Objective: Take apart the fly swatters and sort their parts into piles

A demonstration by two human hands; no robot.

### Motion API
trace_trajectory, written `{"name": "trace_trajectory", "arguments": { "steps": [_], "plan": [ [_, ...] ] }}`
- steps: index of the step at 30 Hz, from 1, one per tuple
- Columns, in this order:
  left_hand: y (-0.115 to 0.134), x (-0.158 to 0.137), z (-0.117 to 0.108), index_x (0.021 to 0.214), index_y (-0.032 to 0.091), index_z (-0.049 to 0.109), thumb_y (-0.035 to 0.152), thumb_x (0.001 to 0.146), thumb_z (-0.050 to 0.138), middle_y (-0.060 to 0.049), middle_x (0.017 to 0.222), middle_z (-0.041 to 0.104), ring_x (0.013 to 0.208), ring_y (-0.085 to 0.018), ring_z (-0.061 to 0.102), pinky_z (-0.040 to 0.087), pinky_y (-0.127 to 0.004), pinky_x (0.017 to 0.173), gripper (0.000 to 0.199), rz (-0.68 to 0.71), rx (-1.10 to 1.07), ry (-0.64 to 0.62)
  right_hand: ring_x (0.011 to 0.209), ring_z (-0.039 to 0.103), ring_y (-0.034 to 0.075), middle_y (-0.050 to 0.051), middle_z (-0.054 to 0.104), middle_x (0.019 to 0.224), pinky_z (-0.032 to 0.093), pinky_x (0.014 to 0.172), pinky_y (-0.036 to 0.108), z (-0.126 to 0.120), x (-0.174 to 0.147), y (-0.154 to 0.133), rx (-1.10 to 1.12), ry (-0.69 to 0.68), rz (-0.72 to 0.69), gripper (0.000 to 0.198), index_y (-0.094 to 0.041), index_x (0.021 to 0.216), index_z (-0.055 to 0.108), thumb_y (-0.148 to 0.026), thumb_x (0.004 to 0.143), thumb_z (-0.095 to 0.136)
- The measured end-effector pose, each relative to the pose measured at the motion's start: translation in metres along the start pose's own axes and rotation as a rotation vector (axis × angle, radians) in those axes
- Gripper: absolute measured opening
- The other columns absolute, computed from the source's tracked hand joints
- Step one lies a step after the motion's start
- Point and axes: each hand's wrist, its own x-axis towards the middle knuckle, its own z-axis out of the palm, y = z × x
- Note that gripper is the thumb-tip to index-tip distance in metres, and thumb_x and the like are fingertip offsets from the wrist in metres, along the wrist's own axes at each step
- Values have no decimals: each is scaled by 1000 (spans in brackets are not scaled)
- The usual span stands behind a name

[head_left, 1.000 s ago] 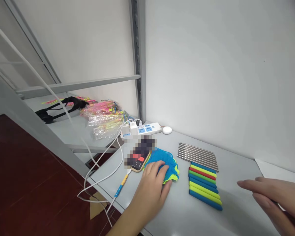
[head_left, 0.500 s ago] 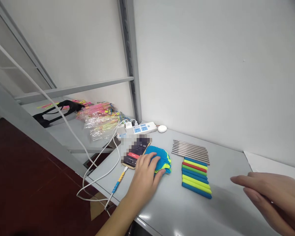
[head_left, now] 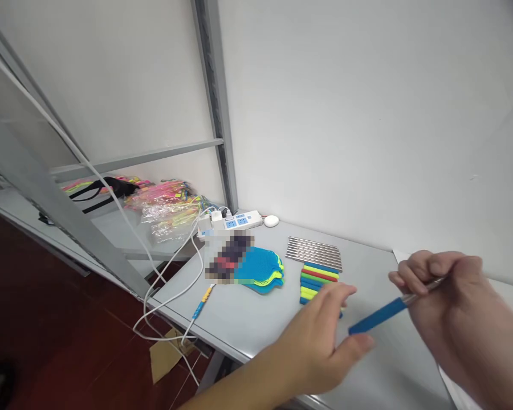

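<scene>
My right hand (head_left: 448, 296) is closed around a thin metal rod with a blue handle (head_left: 378, 316), which slants down to the left above the table. My left hand (head_left: 325, 341) is open, thumb and fingers spread, just left of the handle's end. Behind the left hand lies a row of coloured handles (head_left: 320, 274), blue, yellow, red and green, partly hidden by the fingers. Bare metal rods (head_left: 314, 252) lie side by side beyond them. A stack of blue mesh pieces (head_left: 259, 267) with yellow edges rests farther left.
A blurred phone (head_left: 228, 256) lies beside the mesh. Behind it are a power strip (head_left: 241, 221) and a white rounded object (head_left: 271, 221). White cables (head_left: 203, 259) hang over the table's left edge. Plastic-wrapped colourful bundles (head_left: 166, 208) lie on a side shelf, past a metal post (head_left: 220, 108).
My left hand has left the mesh stack and moved right, opening. My right hand has turned and now shows a rod with a blue handle in its grip. The view has shifted slightly.
</scene>
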Motion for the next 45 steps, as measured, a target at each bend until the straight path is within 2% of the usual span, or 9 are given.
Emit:
{"name": "trace_trajectory", "arguments": {
  "steps": [4,6,9,12,15,31,37,40,45],
  "plan": [
    [2,-2,25,121,23,53,37,95,48,-3,94,66,75,-15,60,46,-26,65,30,-164,-135,-36,72,53,14,1,42,85,54,73,34,17,-11,-12,494,214,446,20,-25,81,40,-31,98,31],
    [-8,-4,21,107,21,59,36,97,44,0,78,63,65,-13,55,40,-23,57,24,-182,-98,30,78,57,15,3,49,88,54,75,33,13,-19,-6,384,134,409,24,-25,83,48,-33,99,33],
    [-28,-5,1,105,21,62,35,95,51,-3,93,66,76,-14,58,41,-24,63,20,-88,58,152,76,59,16,2,59,82,53,67,27,-2,-30,12,43,-181,318,22,-25,91,61,-36,97,43],
    [-50,-2,-15,103,22,66,31,94,54,-3,85,66,77,-15,58,41,-25,68,17,84,298,122,68,60,16,1,65,78,49,55,25,-14,-38,31,-160,-478,329,22,-26,98,67,-40,94,50],
    [-66,1,-16,105,20,66,27,94,55,-3,79,64,73,-14,57,42,-25,66,17,224,400,121,75,64,17,3,70,89,50,62,27,-16,-45,44,-228,-595,291,25,-27,104,67,-40,96,47],
    [-77,7,-4,102,18,58,24,94,55,-1,75,62,65,-13,54,42,-24,60,10,323,551,58,65,56,14,3,65,78,42,61,27,-5,-35,63,-217,-794,38,25,-18,98,57,-32,101,36],
    [-79,6,-4,105,19,61,27,93,57,0,73,61,63,-12,56,42,-23,59,15,350,621,40,80,60,17,0,66,88,47,71,29,-15,-31,61,-152,-893,272,43,-28,131,47,-40,91,58],
    [-82,5,-3,103,20,63,27,92,59,-1,74,63,64,-12,58,44,-23,61,13,366,625,64,79,60,15,0,66,90,46,70,27,-24,-38,66,-132,-805,395,22,-26,111,57,-40,95,51],
    [-85,5,-5,104,20,64,25,91,60,1,68,58,58,-11,53,41,-22,55,15,370,601,90,82,61,13,0,68,92,47,72,26,-26,-55,75,-115,-715,329,13,-24,100,61,-32,95,51]
  ]
}}
